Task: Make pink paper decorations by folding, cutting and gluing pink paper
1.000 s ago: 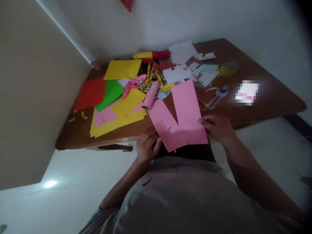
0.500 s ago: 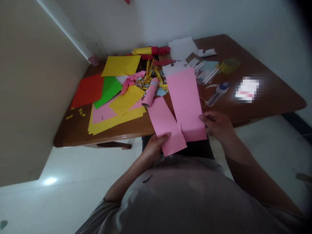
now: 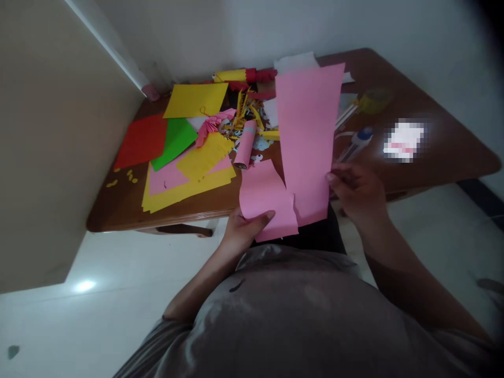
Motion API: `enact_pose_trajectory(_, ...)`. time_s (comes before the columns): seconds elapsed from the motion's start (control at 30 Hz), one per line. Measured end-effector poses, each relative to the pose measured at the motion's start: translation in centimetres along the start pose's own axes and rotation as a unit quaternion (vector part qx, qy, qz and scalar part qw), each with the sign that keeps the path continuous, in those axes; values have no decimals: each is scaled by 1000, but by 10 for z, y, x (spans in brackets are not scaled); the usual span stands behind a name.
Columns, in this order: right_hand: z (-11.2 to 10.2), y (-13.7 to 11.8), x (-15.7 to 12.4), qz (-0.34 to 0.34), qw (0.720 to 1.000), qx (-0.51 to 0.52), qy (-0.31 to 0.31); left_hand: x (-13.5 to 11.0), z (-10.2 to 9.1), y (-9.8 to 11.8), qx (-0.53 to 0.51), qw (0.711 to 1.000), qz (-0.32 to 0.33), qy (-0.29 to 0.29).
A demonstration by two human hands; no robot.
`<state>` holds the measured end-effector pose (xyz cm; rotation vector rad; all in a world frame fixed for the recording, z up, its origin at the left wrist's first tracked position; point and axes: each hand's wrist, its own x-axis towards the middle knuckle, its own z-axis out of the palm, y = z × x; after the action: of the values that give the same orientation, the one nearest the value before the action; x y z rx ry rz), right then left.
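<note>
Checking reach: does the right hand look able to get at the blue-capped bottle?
Likely yes: the bottle is just beyond the right hand, nothing visibly between, though that hand holds pink paper.

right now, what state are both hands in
Left hand: closed, holding the curled pink paper strip.
Right hand: closed, holding the long rectangular pink paper strip.

From the torso (image 3: 307,315), the left hand (image 3: 244,226) sits at eleven o'clock and the right hand (image 3: 359,186) at one, a little farther forward — the two well apart. The left forearm (image 3: 202,278) slants toward one o'clock, its left thumb (image 3: 261,221) stretched toward two, the underside of the grip hidden. The right forearm (image 3: 397,262) angles toward eleven — right thumb (image 3: 337,186) pointing to ten, right fingers (image 3: 349,169) bent in a pinch.
</note>
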<state>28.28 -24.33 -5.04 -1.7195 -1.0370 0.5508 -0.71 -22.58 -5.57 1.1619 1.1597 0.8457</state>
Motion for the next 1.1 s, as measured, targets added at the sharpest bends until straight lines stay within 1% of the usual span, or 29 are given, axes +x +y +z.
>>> enact_pose_trajectory(0.07, 2, -2, -7, -85, 992, -53, 72, 1, 2, -3, -21, 1000, -6, 6)
enact_pose_trajectory(0.1, 2, -4, -11, -114, 987, -81, 80, 1, 4, -5, -37, 999, -19, 1)
enact_pose_trajectory(0.13, 3, -5, -17, -120, 987, -98, 52, 1, 6, -8, -56, 998, -34, -7)
enact_pose_trajectory(0.17, 3, -5, -22, -99, 990, -96, -8, 0, 8, -11, -77, 996, -50, -17)
enact_pose_trajectory(0.2, 4, -5, -26, -60, 992, -72, -89, 0, 10, -14, -100, 993, -64, -27)
enact_pose_trajectory(0.23, 5, -4, -31, -15, 986, -32, -164, 0, 12, -17, -121, 989, -74, -36)
enact_pose_trajectory(0.27, 8, -2, -34, 19, 975, 10, -222, 0, 14, -20, -139, 986, -80, -44)
enact_pose_trajectory(0.3, 11, 0, -36, 42, 964, 49, -257, 0, 15, -22, -152, 983, -83, -53)
enact_pose_trajectory(0.33, 14, 2, -37, 55, 957, 80, -274, -1, 16, -23, -162, 981, -84, -62)
enact_pose_trajectory(0.4, 22, 5, -39, 83, 947, 128, -281, -2, 16, -24, -171, 979, -81, -80)
enact_pose_trajectory(0.53, 34, 2, -40, 169, 929, 204, -258, -4, 13, -25, -168, 979, -73, -90)
enact_pose_trajectory(0.6, 38, -2, -41, 178, 926, 220, -250, -4, 12, -28, -171, 978, -83, -92)
enact_pose_trajectory(0.7, 42, -5, -45, 169, 931, 211, -246, -2, 13, -35, -177, 975, -107, -84)
enact_pose_trajectory(0.77, 41, -3, -46, 140, 943, 180, -244, -1, 14, -39, -184, 974, -117, -65)
enact_pose_trajectory(0.8, 40, -1, -46, 110, 956, 147, -228, 0, 14, -42, -188, 974, -118, -53)
enact_pose_trajectory(0.87, 34, 4, -44, 37, 985, 27, -167, 2, 13, -46, -189, 974, -118, -30)
enact_pose_trajectory(0.9, 30, 7, -42, 12, 989, -54, -134, 3, 12, -48, -185, 975, -118, -20)
enact_pose_trajectory(0.93, 25, 9, -39, 0, 984, -136, -111, 3, 10, -49, -180, 976, -122, -13)
enact_pose_trajectory(0.97, 20, 12, -36, 6, 972, -205, -111, 4, 8, -51, -175, 976, -127, -10)
enact_pose_trajectory(1.0, 15, 14, -33, 19, 959, -252, -126, 4, 5, -52, -168, 977, -131, -9)
enact_pose_trajectory(1.1, 3, 19, -24, 57, 930, -315, -179, 2, -4, -50, -134, 983, -128, -10)
